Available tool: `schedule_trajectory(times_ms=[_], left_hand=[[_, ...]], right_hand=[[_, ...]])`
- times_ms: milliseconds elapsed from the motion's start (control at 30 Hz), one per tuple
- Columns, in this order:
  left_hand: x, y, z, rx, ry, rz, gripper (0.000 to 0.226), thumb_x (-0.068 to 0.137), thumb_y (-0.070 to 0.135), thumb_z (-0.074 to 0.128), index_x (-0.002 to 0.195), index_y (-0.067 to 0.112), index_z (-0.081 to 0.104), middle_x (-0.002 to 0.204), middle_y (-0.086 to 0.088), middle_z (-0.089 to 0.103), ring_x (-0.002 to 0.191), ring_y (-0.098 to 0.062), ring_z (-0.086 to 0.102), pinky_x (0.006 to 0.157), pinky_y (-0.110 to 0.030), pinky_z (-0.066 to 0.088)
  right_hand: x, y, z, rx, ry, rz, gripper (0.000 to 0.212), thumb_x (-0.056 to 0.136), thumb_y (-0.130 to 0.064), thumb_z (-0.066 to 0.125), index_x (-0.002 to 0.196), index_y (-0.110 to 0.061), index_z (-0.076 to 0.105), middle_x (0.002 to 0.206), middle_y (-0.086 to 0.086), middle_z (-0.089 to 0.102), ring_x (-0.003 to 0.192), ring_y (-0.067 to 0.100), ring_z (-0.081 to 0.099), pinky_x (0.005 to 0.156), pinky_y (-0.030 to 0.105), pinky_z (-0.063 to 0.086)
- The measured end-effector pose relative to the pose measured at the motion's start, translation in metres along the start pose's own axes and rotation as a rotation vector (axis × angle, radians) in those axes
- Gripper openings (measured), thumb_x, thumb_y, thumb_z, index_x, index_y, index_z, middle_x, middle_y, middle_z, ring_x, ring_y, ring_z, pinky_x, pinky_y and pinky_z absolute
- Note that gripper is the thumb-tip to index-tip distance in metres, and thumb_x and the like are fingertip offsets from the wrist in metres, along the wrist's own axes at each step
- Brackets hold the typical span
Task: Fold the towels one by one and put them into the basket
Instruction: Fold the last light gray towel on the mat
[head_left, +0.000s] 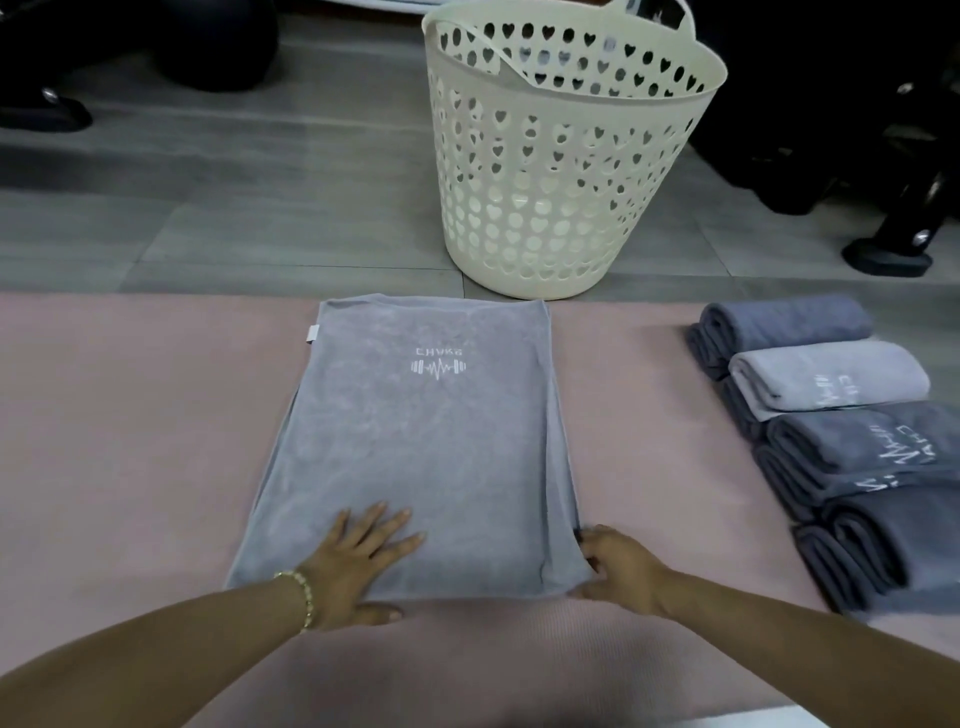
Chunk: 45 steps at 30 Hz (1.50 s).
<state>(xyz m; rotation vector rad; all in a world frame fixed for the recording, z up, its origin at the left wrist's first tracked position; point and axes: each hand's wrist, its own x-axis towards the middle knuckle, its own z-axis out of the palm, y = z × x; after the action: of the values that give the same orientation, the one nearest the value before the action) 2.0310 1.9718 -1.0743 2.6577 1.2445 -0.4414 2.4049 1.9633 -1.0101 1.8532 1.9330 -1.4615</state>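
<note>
- A grey towel (415, 441) lies folded flat on the pink mat (130, 415), in the centre of the frame.
- The left hand (358, 561) presses on it near its lower edge, grip released, fingers spread.
- The right hand (618, 566) has its grip clenched on the towel's lower right corner.
- The cream basket (561, 171) stands on the floor (260, 208) just beyond the towel, upper centre.
- More folded towels (831, 415) lie in a row at the right edge.

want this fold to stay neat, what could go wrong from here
The right hand pinches only the near right corner of the towel, where the layers look uneven, so the next fold may come out skewed. The left hand presses flat near the front edge only; the far end could drag.
</note>
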Motion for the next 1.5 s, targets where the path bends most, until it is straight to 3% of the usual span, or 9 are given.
schedule_trajectory(times_ms=[133, 367, 633, 767, 1033, 1133, 1233, 1333, 1500], left_hand=[[-0.003, -0.011, 0.003, 0.079, 0.04, 0.071, 0.085, 0.08, 0.081, 0.028, 0.149, 0.033, 0.023, 0.159, -0.001, 0.011, 0.142, -0.028, 0.009, 0.107, -0.048, 0.009], [-0.007, -0.015, 0.0, 0.136, 0.141, 0.096, 0.062, 0.091, 0.063, 0.016, 0.147, 0.039, 0.023, 0.159, 0.001, 0.005, 0.147, -0.025, -0.007, 0.106, -0.047, 0.035], [-0.006, -0.015, -0.004, 0.094, 0.116, 0.104, 0.062, 0.086, 0.063, 0.023, 0.143, 0.042, 0.031, 0.159, 0.002, 0.008, 0.141, -0.026, 0.022, 0.099, -0.042, 0.04], [-0.006, -0.012, -0.014, -0.039, 0.167, 0.177, 0.049, 0.085, 0.058, 0.028, 0.122, 0.045, 0.058, 0.134, 0.013, 0.055, 0.116, -0.015, 0.058, 0.086, -0.027, 0.055], [-0.005, -0.012, -0.042, -0.48, 0.143, 0.06, 0.06, 0.087, 0.068, 0.032, 0.088, 0.026, 0.076, 0.095, 0.021, 0.07, 0.098, 0.005, 0.061, 0.084, -0.008, 0.042], [0.016, -0.038, -0.082, -0.719, -0.045, -0.005, 0.032, 0.089, 0.03, 0.063, 0.08, 0.0, 0.072, 0.058, 0.016, 0.06, 0.057, 0.018, 0.049, 0.064, -0.004, 0.035], [0.047, -0.072, -0.133, -0.751, 0.134, -0.133, 0.017, 0.087, 0.018, 0.066, 0.073, 0.012, 0.073, 0.06, 0.016, 0.063, 0.062, 0.011, 0.052, 0.067, -0.015, 0.038], [0.065, -0.1, -0.164, -0.734, 0.642, -0.549, 0.028, 0.089, 0.024, 0.065, 0.114, 0.012, 0.067, 0.113, -0.002, 0.068, 0.107, -0.018, 0.06, 0.093, -0.026, 0.042], [0.052, -0.118, -0.142, -0.982, 0.675, -0.976, 0.079, 0.086, 0.046, 0.061, 0.146, 0.008, 0.027, 0.15, -0.014, 0.03, 0.138, -0.031, 0.028, 0.114, -0.039, 0.023]], right_hand=[[-0.014, 0.027, -0.012, 0.083, 0.118, 0.085, 0.031, 0.073, -0.019, 0.08, 0.055, -0.039, 0.065, 0.084, -0.014, 0.065, 0.078, 0.005, 0.062, 0.08, 0.016, 0.05], [0.005, 0.012, 0.007, 0.48, 0.259, 0.209, 0.019, 0.076, -0.024, 0.078, 0.074, -0.009, 0.066, 0.091, 0.001, 0.069, 0.074, 0.012, 0.061, 0.069, 0.02, 0.052], [-0.008, 0.012, 0.001, 0.176, 0.444, 0.037, 0.029, 0.075, -0.034, 0.076, 0.07, -0.02, 0.051, 0.079, -0.014, 0.056, 0.068, 0.004, 0.051, 0.07, 0.026, 0.048], [0.001, -0.013, 0.022, -0.191, 0.151, -0.293, 0.049, 0.064, -0.07, 0.061, 0.102, -0.041, 0.055, 0.112, -0.025, 0.045, 0.104, -0.003, 0.049, 0.093, 0.013, 0.04], [0.041, -0.032, 0.015, -0.084, -0.051, -0.194, 0.029, 0.074, -0.024, 0.08, 0.067, -0.037, 0.054, 0.082, -0.02, 0.051, 0.078, 0.004, 0.052, 0.076, 0.017, 0.045], [0.057, -0.06, -0.038, -0.139, -0.283, -0.168, 0.003, 0.081, -0.022, 0.073, 0.081, -0.021, 0.071, 0.072, -0.017, 0.059, 0.068, -0.004, 0.055, 0.076, 0.016, 0.046], [0.08, -0.092, -0.085, -0.043, 0.146, -0.261, 0.011, 0.082, -0.009, 0.071, 0.074, -0.017, 0.069, 0.069, -0.011, 0.06, 0.062, -0.005, 0.056, 0.074, 0.022, 0.045], [0.093, -0.108, -0.112, 0.186, 0.878, -0.175, 0.014, 0.084, -0.016, 0.067, 0.098, -0.015, 0.065, 0.098, 0.0, 0.064, 0.092, 0.014, 0.058, 0.088, 0.032, 0.045], [0.102, -0.088, -0.101, 0.283, 0.708, 0.179, 0.073, 0.08, -0.029, 0.074, 0.139, -0.01, 0.036, 0.144, 0.011, 0.032, 0.13, 0.03, 0.038, 0.105, 0.038, 0.035]])
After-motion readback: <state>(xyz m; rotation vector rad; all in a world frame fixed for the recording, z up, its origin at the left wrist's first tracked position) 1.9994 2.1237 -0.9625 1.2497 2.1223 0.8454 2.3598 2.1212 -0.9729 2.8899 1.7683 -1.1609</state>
